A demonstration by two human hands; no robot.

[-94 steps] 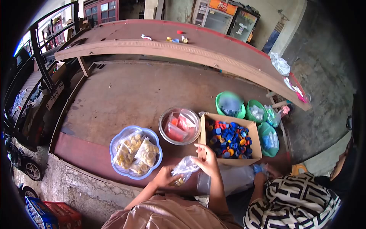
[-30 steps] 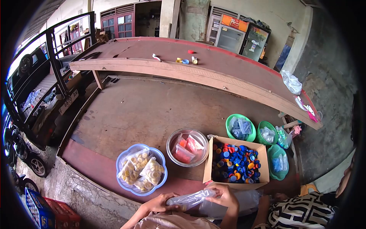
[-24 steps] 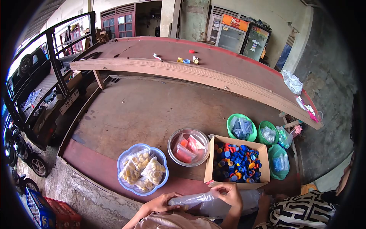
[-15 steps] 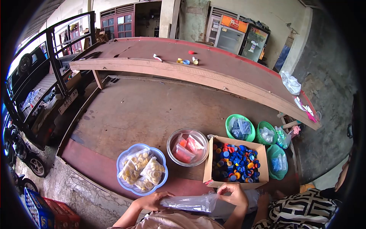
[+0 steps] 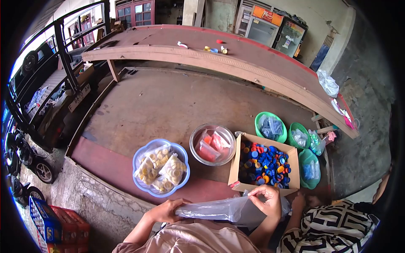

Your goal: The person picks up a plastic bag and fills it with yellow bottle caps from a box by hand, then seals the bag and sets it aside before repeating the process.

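A clear plastic bag (image 5: 215, 209) is stretched between my two hands near the table's front edge. My left hand (image 5: 168, 211) is closed on its left end. With fingertips pinched, my right hand (image 5: 267, 200) holds the bag's upper right end. Beyond my left hand is a blue scalloped basket (image 5: 136, 168) with bags of yellowish caps (image 5: 173, 168). A metal bowl (image 5: 195, 152) with packets of red pieces (image 5: 209, 151) stands to its right. Just beyond my right hand is a cardboard box (image 5: 234, 168) full of loose coloured caps (image 5: 265, 164).
Green baskets (image 5: 288, 134) with bagged items stand right of the box. A person in a patterned top (image 5: 329, 227) sits at my right, a hand (image 5: 298, 203) near the box. A raised wooden shelf (image 5: 177, 54) crosses the table's far side. Crates (image 5: 69, 225) stand at the lower left.
The bag between my hands now looks flatter and more spread, and the yellowish pieces seen in it earlier no longer show. My right hand has moved up and right. The view has tilted down slightly.
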